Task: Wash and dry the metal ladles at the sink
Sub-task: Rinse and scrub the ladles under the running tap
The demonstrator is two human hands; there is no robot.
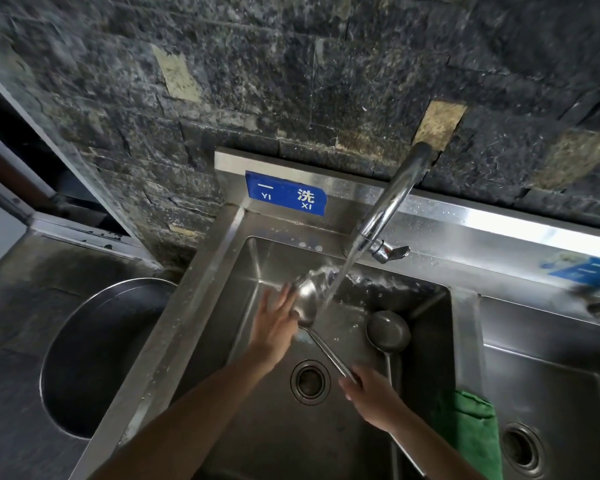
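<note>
A metal ladle point(307, 303) is held over the steel sink point(343, 427), its bowl under the running water from the faucet point(392, 199). My right hand point(371, 396) grips the end of its long handle. My left hand point(274, 323) lies flat against the ladle's bowl, fingers spread, rubbing its left side. A second ladle point(388, 330) rests in the sink at the right, bowl up and handle running toward me along the basin wall.
A green cloth point(471, 434) hangs over the divider between this basin and a second basin point(541, 403) on the right. A drain point(309, 382) sits in the basin floor. A large round metal pan point(94, 355) lies on the dark counter at left. Stone wall behind.
</note>
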